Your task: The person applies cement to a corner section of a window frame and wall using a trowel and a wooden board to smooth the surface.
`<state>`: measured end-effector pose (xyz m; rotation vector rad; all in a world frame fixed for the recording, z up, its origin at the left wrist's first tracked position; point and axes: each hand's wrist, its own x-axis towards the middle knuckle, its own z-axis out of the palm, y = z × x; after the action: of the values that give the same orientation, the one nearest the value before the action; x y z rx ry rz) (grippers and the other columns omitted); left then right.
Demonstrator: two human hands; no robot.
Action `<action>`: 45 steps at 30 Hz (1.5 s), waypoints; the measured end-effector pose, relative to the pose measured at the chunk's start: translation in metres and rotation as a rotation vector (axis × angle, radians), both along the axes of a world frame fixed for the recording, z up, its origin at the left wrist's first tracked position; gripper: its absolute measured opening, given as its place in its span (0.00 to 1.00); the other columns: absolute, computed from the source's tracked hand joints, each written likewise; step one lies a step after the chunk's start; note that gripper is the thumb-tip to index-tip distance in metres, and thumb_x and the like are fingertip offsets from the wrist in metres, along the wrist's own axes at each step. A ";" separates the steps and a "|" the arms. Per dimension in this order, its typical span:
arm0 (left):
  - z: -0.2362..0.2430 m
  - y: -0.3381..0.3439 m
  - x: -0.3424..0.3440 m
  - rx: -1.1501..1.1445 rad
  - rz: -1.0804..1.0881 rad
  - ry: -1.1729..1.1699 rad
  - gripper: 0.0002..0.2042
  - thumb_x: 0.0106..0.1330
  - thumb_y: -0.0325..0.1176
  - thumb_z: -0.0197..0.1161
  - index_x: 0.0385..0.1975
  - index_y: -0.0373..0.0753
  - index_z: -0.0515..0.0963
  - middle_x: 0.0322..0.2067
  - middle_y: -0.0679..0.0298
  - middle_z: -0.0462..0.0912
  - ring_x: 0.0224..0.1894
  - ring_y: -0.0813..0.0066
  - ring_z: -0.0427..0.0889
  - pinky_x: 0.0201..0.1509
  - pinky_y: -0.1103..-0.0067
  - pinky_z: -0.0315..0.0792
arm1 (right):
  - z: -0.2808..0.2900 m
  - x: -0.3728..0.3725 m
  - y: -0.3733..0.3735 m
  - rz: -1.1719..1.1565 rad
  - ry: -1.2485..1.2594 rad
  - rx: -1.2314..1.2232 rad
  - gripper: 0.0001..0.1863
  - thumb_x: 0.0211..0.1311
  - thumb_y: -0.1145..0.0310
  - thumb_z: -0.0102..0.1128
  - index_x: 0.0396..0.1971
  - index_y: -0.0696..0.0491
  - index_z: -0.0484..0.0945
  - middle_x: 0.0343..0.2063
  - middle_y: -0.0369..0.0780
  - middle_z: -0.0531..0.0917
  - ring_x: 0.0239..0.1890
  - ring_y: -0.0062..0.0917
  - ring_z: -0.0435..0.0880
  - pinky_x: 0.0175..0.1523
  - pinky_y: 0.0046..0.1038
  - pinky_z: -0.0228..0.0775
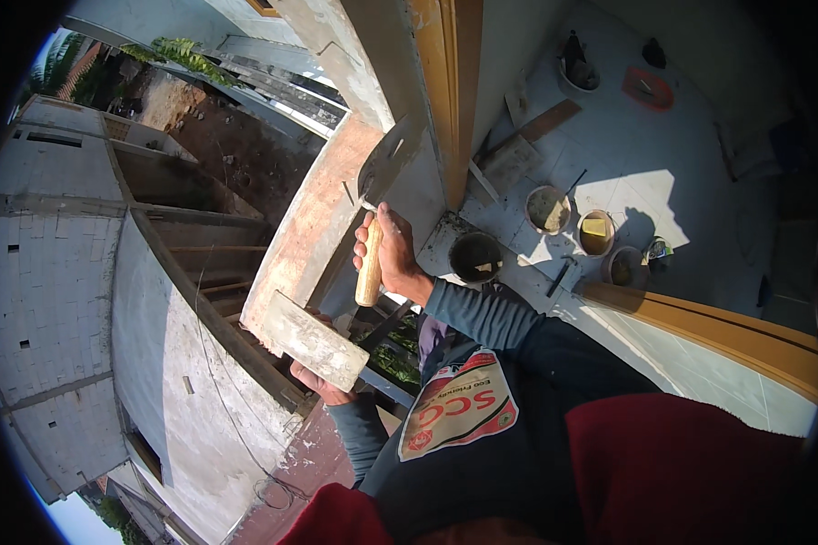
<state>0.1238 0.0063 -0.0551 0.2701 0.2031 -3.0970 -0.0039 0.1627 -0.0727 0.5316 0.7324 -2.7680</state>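
Observation:
My right hand [398,252] is closed around the pale wooden handle of a trowel [369,268]. The trowel's metal blade [386,163] points up and away, over the edge of a wall top [314,209] with a rough, reddish surface. Nearer to me, my left hand [321,380] grips a rectangular plastering float [314,341] from beneath. The float's flat face is smeared with grey-white material, and its far end overlaps the near end of the wall top. Most of the left fingers are hidden under it.
A black bucket [475,257] stands just right of my right arm. Several mortar pails, one holding a yellow sponge [594,227], stand on the tiled floor beyond. A yellow-brown door frame [447,100] rises ahead. Left of the wall top, there is a drop to lower ground [236,150].

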 end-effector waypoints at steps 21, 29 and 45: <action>0.002 0.009 -0.008 -0.029 -0.021 -0.008 0.30 0.50 0.20 0.49 0.59 0.28 0.62 0.54 0.44 0.68 0.56 0.53 0.69 0.60 0.60 0.69 | 0.101 0.004 0.041 0.161 0.355 -0.162 0.20 0.71 0.48 0.39 0.31 0.51 0.67 0.20 0.36 0.70 0.17 0.21 0.69 0.20 0.28 0.65; 0.020 0.016 -0.009 0.048 -0.076 -0.010 0.29 0.49 0.14 0.51 0.56 0.32 0.63 0.50 0.55 0.68 0.52 0.63 0.71 0.59 0.68 0.67 | -0.040 0.028 0.080 0.126 0.087 0.149 0.20 0.69 0.48 0.44 0.29 0.50 0.67 0.19 0.35 0.70 0.15 0.20 0.70 0.19 0.24 0.65; 0.014 0.014 -0.003 -0.063 0.003 -0.103 0.32 0.47 0.15 0.53 0.59 0.32 0.61 0.52 0.53 0.67 0.55 0.60 0.68 0.62 0.65 0.67 | 0.018 -0.053 0.083 -0.085 0.555 0.952 0.22 0.72 0.51 0.39 0.27 0.54 0.68 0.16 0.35 0.71 0.14 0.17 0.71 0.19 0.21 0.63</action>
<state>0.1209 0.0201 -0.0415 0.4256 0.1037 -3.0687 -0.0564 0.2460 -0.0552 -0.1090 2.2074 -2.4765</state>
